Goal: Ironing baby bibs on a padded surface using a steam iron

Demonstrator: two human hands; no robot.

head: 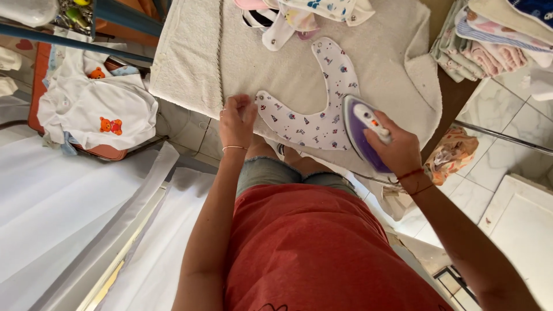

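Observation:
A white baby bib with small coloured prints lies flat on a cream towel that covers the ironing surface. My left hand pinches the bib's near-left end against the towel. My right hand grips the handle of a purple and white iron, which rests on the bib's right lower part, tip pointing away from me.
More bibs are piled at the towel's far edge. A stack of folded cloths sits at the right. White baby clothes with an orange bear print lie on a chair at the left. Patterned fabric hangs below the board's right edge.

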